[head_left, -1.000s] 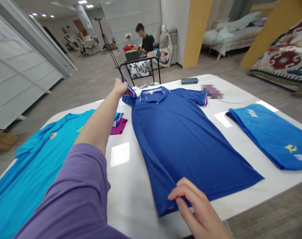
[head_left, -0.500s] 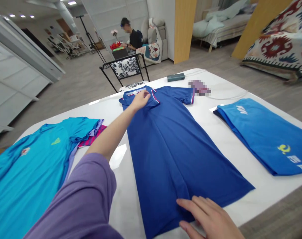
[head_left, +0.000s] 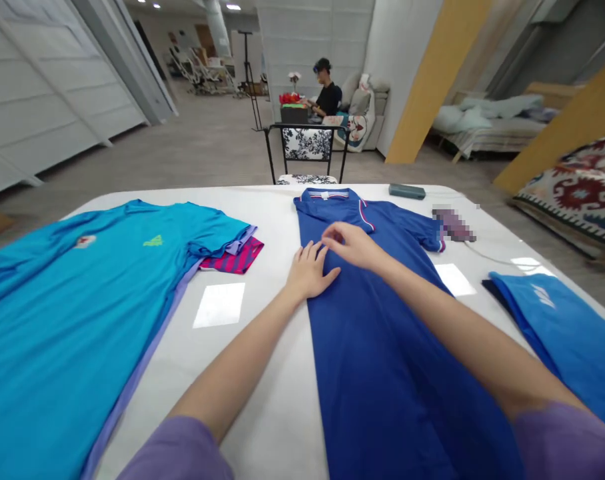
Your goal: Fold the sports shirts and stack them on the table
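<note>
Your L hand (head_left: 310, 270) lay palm-down, fingers spread wide, on the 9 o'clock edge of the dk blue polo shirt (head_left: 367, 333). Your R hand (head_left: 352, 245) was just beside it at approx. 2 o'clock, over the shirt, thumb & fingertips narrowed together; whether it pinched fabric, you couldn't tell. Polo was on the white table (head_left: 282, 413), collar at 12 from your hands, body running to 5–6, one sleeve showing nr 2. Teal tee (head_left: 107, 300) lay at 8–9, striped cloth (head_left: 237, 258) nr its sleeve at 9. Folded bright-blue garment (head_left: 562, 327) sat at 4; dk case (head_left: 406, 191) at 2, nr far edge. Chair (head_left: 307, 145) stood beyond at 12.
</note>
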`<state>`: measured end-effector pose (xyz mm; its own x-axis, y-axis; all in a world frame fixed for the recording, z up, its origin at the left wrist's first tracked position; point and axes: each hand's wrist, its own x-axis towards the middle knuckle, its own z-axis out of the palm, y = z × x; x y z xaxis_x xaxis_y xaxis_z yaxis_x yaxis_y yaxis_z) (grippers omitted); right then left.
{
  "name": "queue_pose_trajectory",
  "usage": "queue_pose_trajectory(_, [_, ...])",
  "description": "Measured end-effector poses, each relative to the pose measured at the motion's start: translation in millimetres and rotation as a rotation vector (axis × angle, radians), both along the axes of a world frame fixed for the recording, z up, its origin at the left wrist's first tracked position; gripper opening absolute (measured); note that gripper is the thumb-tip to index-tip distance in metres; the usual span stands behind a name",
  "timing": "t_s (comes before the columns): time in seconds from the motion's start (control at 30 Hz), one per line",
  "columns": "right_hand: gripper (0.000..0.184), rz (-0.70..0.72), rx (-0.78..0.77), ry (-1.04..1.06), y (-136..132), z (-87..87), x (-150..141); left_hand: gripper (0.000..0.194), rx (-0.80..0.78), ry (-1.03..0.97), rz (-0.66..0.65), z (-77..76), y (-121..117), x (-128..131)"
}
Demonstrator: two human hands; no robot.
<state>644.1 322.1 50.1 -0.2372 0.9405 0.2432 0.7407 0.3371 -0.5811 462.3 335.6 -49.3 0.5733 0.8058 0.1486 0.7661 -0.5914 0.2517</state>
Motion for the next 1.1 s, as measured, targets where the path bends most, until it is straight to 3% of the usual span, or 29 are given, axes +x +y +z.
queue_pose_trajectory(0.07, [0.028,-0.115,0.001,-0.095,91.7,-11.5,-24.9,0.087,0.002,-0.027,0.015,-2.4,4.2,-3.3])
queue_pose_trajectory(0.13, [0.04,-0.193,-0.012,-0.185,166.4,-21.6,-47.3,0.087,-0.001,-0.059,0.022,-6.0,6.8,-7.4])
queue_pose_trajectory(0.2, [0.048,-0.237,-0.046,-0.267,221.5,-29.0,-64.9,0.087,-0.007,-0.085,0.024,-9.1,8.2,-10.8])
queue_pose_trajectory(0.3, [0.041,-0.275,-0.129,-0.374,273.6,-35.6,-81.0,0.087,-0.031,-0.099,0.039,-10.8,9.0,-13.6])
queue_pose_trajectory(0.4, [0.032,-0.311,-0.189,-0.428,299.7,-39.3,-87.9,0.088,-0.067,-0.071,0.05,-8.3,8.9,-15.4])
queue_pose_trajectory(0.47, [0.036,-0.352,-0.195,-0.443,306.4,-41.8,-90.4,0.09,-0.097,-0.025,0.049,-4.9,8.3,-17.0])
queue_pose_trajectory(0.6, [0.035,-0.422,-0.12,-0.486,301.9,-44.7,-98.6,0.09,-0.164,0.047,0.055,0.7,6.5,-19.7])
queue_pose_trajectory(0.7, [0.036,-0.451,-0.003,-0.508,287.6,-36.8,-106.0,0.091,-0.165,0.039,0.058,0.5,6.8,-19.6])
queue_pose_trajectory(0.8, [0.044,-0.408,0.183,-0.458,242.9,-17.8,-95.7,0.094,-0.158,0.01,0.06,-0.9,8.2,-19.2])
queue_pose_trajectory(0.87, [0.045,-0.305,0.291,-0.383,176.5,-5.4,-71.2,0.094,-0.139,0.001,0.06,-0.9,8.3,-19.2])
queue_pose_trajectory(0.97, [0.047,-0.092,0.251,-0.321,12.2,-1.2,-24.4,0.094,-0.096,-0.001,0.044,-0.7,7.5,-18.6])
queue_pose_trajectory(1.1, [0.078,0.034,-0.059,-0.445,-232.3,-34.0,-4.6,0.095,-0.09,0.034,0.016,-2.6,8.6,-15.2])
